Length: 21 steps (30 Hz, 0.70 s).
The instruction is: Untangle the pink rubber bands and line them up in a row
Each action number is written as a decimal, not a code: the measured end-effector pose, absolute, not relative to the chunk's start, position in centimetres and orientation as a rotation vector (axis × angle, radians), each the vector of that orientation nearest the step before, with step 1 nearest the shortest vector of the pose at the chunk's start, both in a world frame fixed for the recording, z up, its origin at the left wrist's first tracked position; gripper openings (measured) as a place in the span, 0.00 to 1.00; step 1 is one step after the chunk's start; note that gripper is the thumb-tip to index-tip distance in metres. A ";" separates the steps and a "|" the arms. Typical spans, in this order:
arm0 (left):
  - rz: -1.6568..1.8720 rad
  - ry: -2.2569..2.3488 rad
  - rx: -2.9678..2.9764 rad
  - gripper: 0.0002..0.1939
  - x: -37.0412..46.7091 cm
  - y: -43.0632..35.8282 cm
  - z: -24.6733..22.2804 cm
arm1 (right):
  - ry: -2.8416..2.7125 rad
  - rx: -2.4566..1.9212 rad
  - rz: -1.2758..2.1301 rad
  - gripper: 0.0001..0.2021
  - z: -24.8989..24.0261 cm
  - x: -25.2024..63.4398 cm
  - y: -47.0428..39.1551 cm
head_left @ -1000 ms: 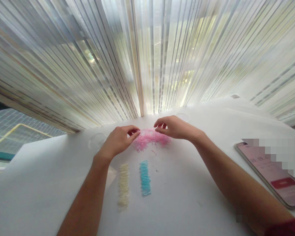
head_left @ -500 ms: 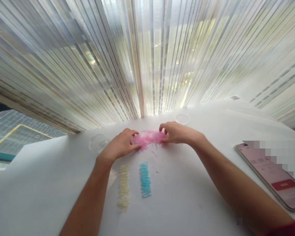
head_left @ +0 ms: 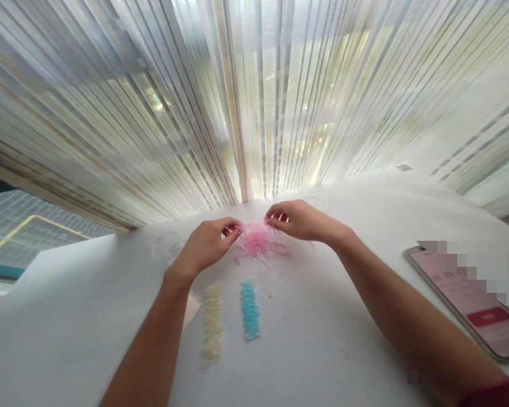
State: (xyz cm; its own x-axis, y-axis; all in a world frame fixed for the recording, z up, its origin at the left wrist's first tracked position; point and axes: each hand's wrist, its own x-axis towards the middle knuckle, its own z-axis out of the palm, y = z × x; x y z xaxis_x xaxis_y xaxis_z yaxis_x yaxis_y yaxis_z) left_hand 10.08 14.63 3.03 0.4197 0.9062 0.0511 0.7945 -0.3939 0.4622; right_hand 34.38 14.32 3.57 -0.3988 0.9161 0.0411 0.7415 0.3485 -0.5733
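Note:
A loose, tangled heap of pink strands point(head_left: 257, 240), some of them looped, lies on the white table. At the heap's left side my left hand point(head_left: 214, 240) pinches some of the strands between thumb and fingers. Opposite it, my right hand point(head_left: 294, 219) is closed in a pinch on strands at the upper right of the heap. Nearer to me lie two narrow strips of packed thin strands, a pale yellow strip point(head_left: 212, 322) and a blue strip point(head_left: 250, 310), side by side. Neither hand touches them.
A clear round dish point(head_left: 167, 246) stands left of my left hand, and another clear round piece point(head_left: 316, 202) lies behind my right wrist. A phone with a timer point(head_left: 470, 305) lies at the right. Striped curtains point(head_left: 254, 102) hang along the table's far edge.
My hands have moved closer together and slightly up, their fingers closing from a wider grasp around the pink strands into pinches. The heap has become narrower at the sides and fluffier.

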 end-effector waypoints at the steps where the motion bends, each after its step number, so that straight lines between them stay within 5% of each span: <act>1: 0.415 1.463 2.314 0.16 9.9 14.7 3.1 | -2.245 -1.475 0.683 0.11 3.8 34.5 14.3; 12: 0.387 1.430 2.330 0.20 10.8 14.3 2.4 | -2.231 -1.492 0.734 0.10 4.1 35.2 14.3; 17: 0.304 1.284 2.477 0.23 12.0 13.7 1.2 | -2.382 -1.426 0.673 0.22 2.2 33.2 13.7; 21: 0.302 1.310 2.394 0.17 11.6 13.9 1.8 | -2.435 -1.402 0.618 0.11 1.8 32.1 13.7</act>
